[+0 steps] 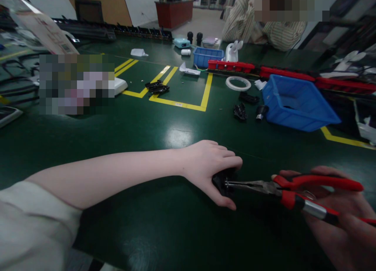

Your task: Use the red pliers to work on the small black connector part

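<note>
My left hand (210,171) reaches across the dark green table (132,145) and closes over a small black part (221,181), thumb below and fingers on top. My right hand (343,220) at the lower right grips red-handled needle-nose pliers (293,190). The pliers' thin jaws point left and meet the black part at its right side. Most of the part is hidden under my left fingers.
A blue bin (296,104) stands at the right, with small black parts (240,111) and a white tape ring (238,83) beside it. Yellow lines (205,94) mark boxes mid-table. Red rails (288,73) and a smaller blue tray (207,56) lie farther back, near a seated person in a striped sleeve (243,24).
</note>
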`<state>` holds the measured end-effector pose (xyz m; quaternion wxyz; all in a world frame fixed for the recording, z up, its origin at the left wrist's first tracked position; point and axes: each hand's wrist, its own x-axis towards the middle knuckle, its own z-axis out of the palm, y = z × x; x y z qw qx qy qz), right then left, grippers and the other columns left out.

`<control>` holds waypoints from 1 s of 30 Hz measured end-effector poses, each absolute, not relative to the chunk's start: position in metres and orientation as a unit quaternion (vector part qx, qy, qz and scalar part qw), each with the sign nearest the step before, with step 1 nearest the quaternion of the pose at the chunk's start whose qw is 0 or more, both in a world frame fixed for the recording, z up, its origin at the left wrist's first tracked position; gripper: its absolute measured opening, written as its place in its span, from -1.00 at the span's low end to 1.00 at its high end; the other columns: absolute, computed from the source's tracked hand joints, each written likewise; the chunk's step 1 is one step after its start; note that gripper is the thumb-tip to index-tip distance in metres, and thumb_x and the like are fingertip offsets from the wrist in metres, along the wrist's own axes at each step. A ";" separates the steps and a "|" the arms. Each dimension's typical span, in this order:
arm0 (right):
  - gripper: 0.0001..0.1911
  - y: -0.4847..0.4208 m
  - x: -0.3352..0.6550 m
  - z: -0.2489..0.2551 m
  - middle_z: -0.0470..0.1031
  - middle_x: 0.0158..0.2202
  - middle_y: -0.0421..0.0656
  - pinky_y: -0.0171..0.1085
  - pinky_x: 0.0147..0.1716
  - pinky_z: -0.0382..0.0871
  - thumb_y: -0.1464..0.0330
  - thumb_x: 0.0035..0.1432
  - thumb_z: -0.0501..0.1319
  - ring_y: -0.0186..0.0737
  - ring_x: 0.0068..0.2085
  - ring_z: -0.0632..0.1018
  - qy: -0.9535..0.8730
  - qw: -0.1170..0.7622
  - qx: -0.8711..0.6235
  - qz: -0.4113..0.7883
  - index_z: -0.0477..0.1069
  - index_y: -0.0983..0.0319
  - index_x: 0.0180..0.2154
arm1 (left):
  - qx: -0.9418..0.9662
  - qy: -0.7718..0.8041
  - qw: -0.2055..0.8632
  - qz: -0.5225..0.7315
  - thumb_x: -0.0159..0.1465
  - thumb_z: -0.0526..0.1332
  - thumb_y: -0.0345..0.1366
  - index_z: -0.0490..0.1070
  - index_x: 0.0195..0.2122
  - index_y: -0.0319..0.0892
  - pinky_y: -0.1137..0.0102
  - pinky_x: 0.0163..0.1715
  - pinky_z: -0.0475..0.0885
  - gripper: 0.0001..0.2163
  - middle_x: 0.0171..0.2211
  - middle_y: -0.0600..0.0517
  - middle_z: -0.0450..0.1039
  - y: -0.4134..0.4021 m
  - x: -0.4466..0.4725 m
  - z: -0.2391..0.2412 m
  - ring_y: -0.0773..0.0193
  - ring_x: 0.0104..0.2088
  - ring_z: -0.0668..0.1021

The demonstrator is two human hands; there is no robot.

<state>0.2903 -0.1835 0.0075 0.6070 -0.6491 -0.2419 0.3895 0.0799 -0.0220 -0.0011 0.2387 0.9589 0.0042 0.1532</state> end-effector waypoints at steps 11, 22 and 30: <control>-0.38 -0.203 0.287 0.015 0.55 -0.13 -0.26 -0.06 -0.24 0.56 0.22 -0.38 0.46 0.08 -0.12 0.57 -0.423 0.553 -0.636 0.333 0.32 -0.14 -0.18 | 0.956 -0.001 0.250 0.151 0.03 0.21 0.17 0.30 -0.32 -0.17 0.39 -0.39 0.29 -0.52 -0.41 0.04 0.44 -0.022 0.080 -0.002 0.25 -0.41 0.46; -0.43 -0.197 0.288 0.009 0.58 -0.19 -0.18 -0.12 -0.35 0.57 0.15 -0.38 0.44 0.09 -0.16 0.58 -0.346 0.587 -0.632 0.370 0.38 -0.06 -0.21 | 0.954 -0.012 0.241 0.176 0.03 0.22 0.14 0.29 -0.28 -0.19 0.41 -0.41 0.28 -0.52 -0.38 0.05 0.42 -0.024 0.079 -0.001 0.31 -0.43 0.44; -0.44 -0.183 0.283 0.011 0.61 -0.31 -0.03 -0.10 -0.47 0.55 0.11 -0.54 0.44 0.13 -0.32 0.61 -0.253 0.595 -0.652 0.396 0.51 0.04 -0.32 | 0.954 -0.005 0.227 0.198 0.05 0.20 0.12 0.28 -0.23 -0.20 0.43 -0.41 0.26 -0.52 -0.33 0.04 0.41 -0.025 0.078 0.000 0.33 -0.42 0.43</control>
